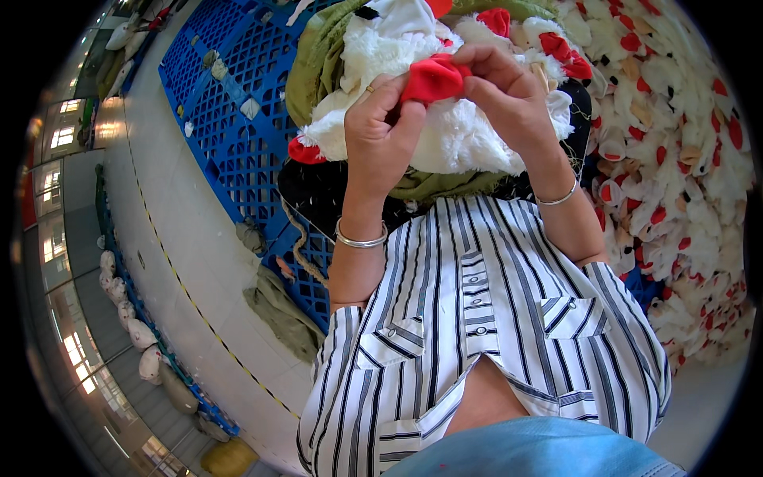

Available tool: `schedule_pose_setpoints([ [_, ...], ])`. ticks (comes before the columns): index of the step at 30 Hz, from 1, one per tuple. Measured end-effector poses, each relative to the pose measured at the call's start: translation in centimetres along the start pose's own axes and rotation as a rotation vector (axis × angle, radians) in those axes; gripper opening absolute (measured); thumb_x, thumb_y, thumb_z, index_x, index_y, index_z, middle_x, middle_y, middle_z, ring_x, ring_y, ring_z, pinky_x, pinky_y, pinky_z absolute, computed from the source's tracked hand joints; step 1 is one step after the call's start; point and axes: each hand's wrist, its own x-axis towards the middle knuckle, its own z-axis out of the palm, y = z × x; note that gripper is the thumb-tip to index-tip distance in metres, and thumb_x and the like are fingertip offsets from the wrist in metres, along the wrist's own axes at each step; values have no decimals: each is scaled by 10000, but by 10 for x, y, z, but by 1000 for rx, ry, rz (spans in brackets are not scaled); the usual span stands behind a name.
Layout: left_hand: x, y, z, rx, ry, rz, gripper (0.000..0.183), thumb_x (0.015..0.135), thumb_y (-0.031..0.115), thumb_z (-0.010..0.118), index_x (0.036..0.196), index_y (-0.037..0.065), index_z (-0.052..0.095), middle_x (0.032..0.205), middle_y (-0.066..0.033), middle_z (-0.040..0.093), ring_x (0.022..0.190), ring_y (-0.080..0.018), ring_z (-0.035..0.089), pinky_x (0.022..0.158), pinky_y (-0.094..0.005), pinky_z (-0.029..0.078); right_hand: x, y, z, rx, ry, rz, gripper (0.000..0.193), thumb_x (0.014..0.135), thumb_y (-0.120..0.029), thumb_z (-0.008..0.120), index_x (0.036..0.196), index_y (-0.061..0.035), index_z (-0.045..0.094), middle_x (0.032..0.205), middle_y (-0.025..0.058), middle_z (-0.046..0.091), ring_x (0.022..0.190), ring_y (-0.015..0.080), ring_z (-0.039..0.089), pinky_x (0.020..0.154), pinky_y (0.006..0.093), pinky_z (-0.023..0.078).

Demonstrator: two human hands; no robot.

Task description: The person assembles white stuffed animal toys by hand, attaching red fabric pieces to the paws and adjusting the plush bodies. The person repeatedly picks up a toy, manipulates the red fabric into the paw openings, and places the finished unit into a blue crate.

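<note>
Between my two hands is a small red fabric piece (436, 78), held up over a heap of white plush. My left hand (385, 115) pinches its left side between thumb and fingers. The fingers of my right hand (506, 89) close on its right edge. Under and behind it lie fluffy white plush toy skins (469, 137) with red parts. One red patch (305, 151) shows at the heap's left end, and red pieces (564, 54) lie at its right. Whether the held piece is sewn to the plush beneath cannot be made out.
An olive-green sack (316, 70) lies around the plush. Blue plastic pallets (238, 119) stand at the left, with a rope (300, 248) and a crumpled green cloth (282, 314) near them. A large pile of white and red plush skins (668, 159) fills the right side.
</note>
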Motion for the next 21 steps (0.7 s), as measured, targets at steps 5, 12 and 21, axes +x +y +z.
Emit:
schedule_pose_setpoints([
  [5,-4,2,-4,-196,-91,-111,251,877,-19,585,1115,-36,662,858,-21,631,702,-66,541,636,-210,446,-2,-5,5,-129,16,81,283,908,-19,634,1184,41,610,1088,55,660,986,104,639,880,238,518],
  [12,2,5,3,-293,-159,-314,237,879,43,681,1108,-16,658,884,13,642,703,-35,536,650,-185,451,-5,-8,2,-136,-2,74,213,910,-21,619,1110,47,645,1026,56,679,946,102,648,853,238,529],
  [21,13,-1,-34,-283,-59,-129,113,843,0,657,945,-9,612,808,62,568,693,-16,494,648,-165,436,3,-20,-20,-149,20,-126,184,954,5,479,1063,-14,626,1041,35,659,934,85,602,833,235,488],
])
